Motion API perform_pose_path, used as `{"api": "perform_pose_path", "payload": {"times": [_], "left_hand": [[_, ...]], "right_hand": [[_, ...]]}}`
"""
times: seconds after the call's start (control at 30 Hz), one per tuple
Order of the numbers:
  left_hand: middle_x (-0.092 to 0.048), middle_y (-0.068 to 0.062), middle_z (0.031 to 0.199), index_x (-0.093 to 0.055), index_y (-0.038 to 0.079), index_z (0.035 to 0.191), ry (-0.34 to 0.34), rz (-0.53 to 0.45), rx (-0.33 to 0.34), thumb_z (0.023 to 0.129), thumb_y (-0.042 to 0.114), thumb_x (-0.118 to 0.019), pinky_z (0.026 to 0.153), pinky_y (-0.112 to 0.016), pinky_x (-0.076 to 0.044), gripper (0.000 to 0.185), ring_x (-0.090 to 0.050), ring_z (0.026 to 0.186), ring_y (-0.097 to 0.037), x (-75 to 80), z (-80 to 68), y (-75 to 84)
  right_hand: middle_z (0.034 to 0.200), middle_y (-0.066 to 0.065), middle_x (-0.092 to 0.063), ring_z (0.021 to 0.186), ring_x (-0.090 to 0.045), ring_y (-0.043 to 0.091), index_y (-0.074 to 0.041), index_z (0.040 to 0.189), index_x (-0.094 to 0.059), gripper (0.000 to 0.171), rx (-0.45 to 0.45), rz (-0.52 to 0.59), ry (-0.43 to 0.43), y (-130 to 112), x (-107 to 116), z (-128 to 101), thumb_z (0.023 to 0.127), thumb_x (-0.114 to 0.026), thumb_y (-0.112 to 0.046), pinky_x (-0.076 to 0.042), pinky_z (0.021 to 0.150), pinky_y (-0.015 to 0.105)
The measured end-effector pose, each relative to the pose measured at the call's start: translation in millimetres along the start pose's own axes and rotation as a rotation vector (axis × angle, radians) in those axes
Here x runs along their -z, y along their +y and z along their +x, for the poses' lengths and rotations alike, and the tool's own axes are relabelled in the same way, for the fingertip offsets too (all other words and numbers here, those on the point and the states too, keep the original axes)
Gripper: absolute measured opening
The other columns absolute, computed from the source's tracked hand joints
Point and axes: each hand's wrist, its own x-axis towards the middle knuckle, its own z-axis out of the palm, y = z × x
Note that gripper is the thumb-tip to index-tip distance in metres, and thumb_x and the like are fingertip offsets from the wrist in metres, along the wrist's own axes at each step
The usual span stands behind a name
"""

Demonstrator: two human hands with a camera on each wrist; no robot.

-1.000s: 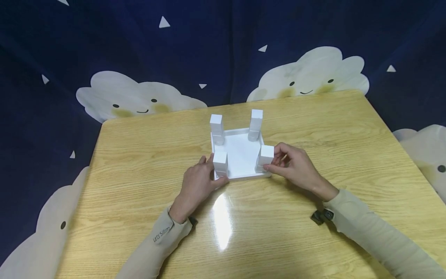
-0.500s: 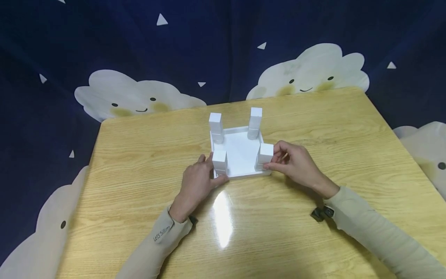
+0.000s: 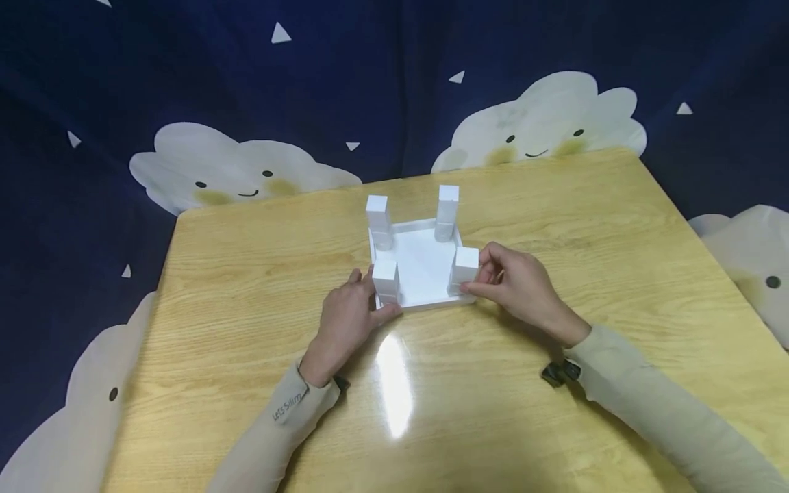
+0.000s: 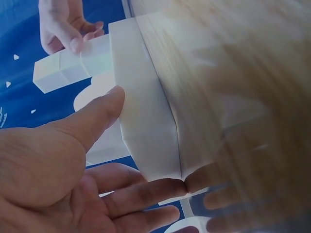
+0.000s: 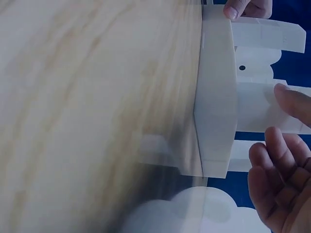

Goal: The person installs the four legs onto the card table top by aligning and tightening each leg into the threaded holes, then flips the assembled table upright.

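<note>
A white, shallow square tray (image 3: 422,267) with a raised rim lies on the table, a square post standing at each corner. My left hand (image 3: 346,315) holds its near left corner, thumb against the front rim and fingers along the left side. Beside that hand rises the near left post (image 3: 386,279). With thumb and fingers, my right hand (image 3: 519,286) grips the near right post (image 3: 465,267) low down from its outer side. A far left post (image 3: 378,216) and a far right post (image 3: 448,204) stand upright, touched by neither hand. Seams show near the posts' lower ends.
The glossy wooden table (image 3: 246,274) spreads around the tray, with a bright light reflection in front. A dark blue curtain (image 3: 382,82) with white clouds hangs behind the table and along its sides.
The head view has tilted slightly, so everything sits a little higher and farther left in it. Both hands keep their places on the tray and the near right post.
</note>
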Motion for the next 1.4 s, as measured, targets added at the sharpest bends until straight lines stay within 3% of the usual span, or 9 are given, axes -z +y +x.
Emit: {"api": "perform_pose_path", "payload": {"times": [0.33, 0.5, 0.57, 0.67, 0.8, 0.9, 0.97, 1.13, 1.4], "left_hand": [[-0.061, -0.024, 0.131, -0.067, 0.002, 0.127, -0.026, -0.108, 0.05, 0.081, 0.044, -0.082, 0.098, -0.059, -0.047, 0.064, -0.046, 0.133, -0.045, -4.7, 0.6, -4.9], [-0.06, -0.023, 0.132, -0.06, 0.008, 0.14, -0.029, -0.128, 0.109, 0.08, 0.049, -0.082, 0.096, -0.057, -0.048, 0.076, -0.047, 0.133, -0.044, -5.3, -1.8, -7.3], [-0.063, -0.026, 0.127, -0.054, 0.005, 0.144, -0.014, -0.105, 0.119, 0.079, 0.051, -0.082, 0.089, -0.054, -0.052, 0.085, -0.056, 0.125, -0.042, -3.8, -3.0, -6.5], [-0.072, -0.023, 0.098, -0.054, -0.001, 0.142, 0.029, -0.075, 0.115, 0.076, 0.051, -0.084, 0.07, -0.045, -0.054, 0.089, -0.068, 0.091, -0.034, -0.4, -3.5, -3.9], [-0.058, -0.005, 0.064, -0.072, 0.0, 0.113, 0.078, -0.081, 0.078, 0.071, 0.044, -0.089, 0.055, -0.036, -0.043, 0.064, -0.051, 0.062, -0.022, 3.3, -1.5, -0.6], [-0.057, -0.004, 0.068, -0.072, 0.001, 0.099, 0.058, -0.133, 0.077, 0.069, 0.039, -0.092, 0.059, -0.034, -0.04, 0.052, -0.049, 0.066, -0.02, 2.4, 1.4, 0.7], [-0.058, -0.006, 0.075, -0.072, -0.001, 0.108, 0.034, -0.181, 0.105, 0.069, 0.035, -0.094, 0.061, -0.034, -0.042, 0.057, -0.05, 0.071, -0.021, 0.7, 3.0, 1.4], [-0.059, -0.008, 0.079, -0.073, -0.003, 0.108, 0.014, -0.247, 0.136, 0.07, 0.033, -0.094, 0.064, -0.034, -0.043, 0.056, -0.049, 0.076, -0.022, -4.7, 6.6, 0.3], [-0.062, -0.005, 0.076, -0.076, 0.002, 0.103, 0.001, -0.316, 0.129, 0.071, 0.036, -0.093, 0.066, -0.032, -0.042, 0.049, -0.051, 0.076, -0.019, -5.7, -0.6, 1.3]], "right_hand": [[0.08, -0.002, -0.065, 0.069, -0.059, 0.014, -0.012, 0.091, -0.06, 0.041, -0.044, -0.13, -0.099, 2.2, -5.4, 3.4, 0.076, -0.089, -0.037, -0.045, 0.062, 0.034], [0.094, 0.003, -0.066, 0.075, -0.06, 0.016, -0.008, 0.13, -0.058, 0.075, -0.088, -0.106, -0.183, 7.9, -4.9, 2.0, 0.071, -0.091, -0.043, -0.046, 0.066, 0.035], [0.096, 0.004, -0.064, 0.074, -0.056, 0.017, -0.01, 0.138, -0.053, 0.085, -0.101, -0.102, -0.222, 10.8, -5.6, 2.4, 0.07, -0.091, -0.044, -0.044, 0.064, 0.035], [0.093, 0.005, -0.061, 0.072, -0.052, 0.019, -0.013, 0.128, -0.057, 0.073, -0.096, -0.117, -0.258, 13.0, -7.2, 5.6, 0.072, -0.091, -0.044, -0.041, 0.061, 0.035], [0.087, 0.004, -0.06, 0.07, -0.049, 0.018, -0.013, 0.104, -0.06, 0.051, -0.086, -0.147, -0.268, 11.3, -11.2, 11.3, 0.074, -0.09, -0.041, -0.039, 0.06, 0.035], [0.081, 0.003, -0.058, 0.068, -0.049, 0.018, -0.013, 0.095, -0.058, 0.047, -0.094, -0.171, -0.266, 8.1, -15.6, 14.4, 0.074, -0.089, -0.041, -0.038, 0.059, 0.035], [0.079, 0.003, -0.057, 0.068, -0.05, 0.02, -0.012, 0.096, -0.057, 0.049, -0.11, -0.183, -0.267, 5.1, -18.8, 15.7, 0.074, -0.089, -0.042, -0.039, 0.058, 0.035], [0.076, 0.005, -0.057, 0.068, -0.051, 0.023, -0.009, 0.101, -0.058, 0.053, -0.159, -0.181, -0.257, -0.9, -22.5, 15.5, 0.074, -0.089, -0.042, -0.039, 0.058, 0.036], [0.072, 0.002, -0.056, 0.064, -0.049, 0.021, -0.012, 0.087, -0.056, 0.05, -0.141, -0.152, -0.223, 0.2, -17.6, 2.3, 0.072, -0.089, -0.047, -0.038, 0.057, 0.036]]}}
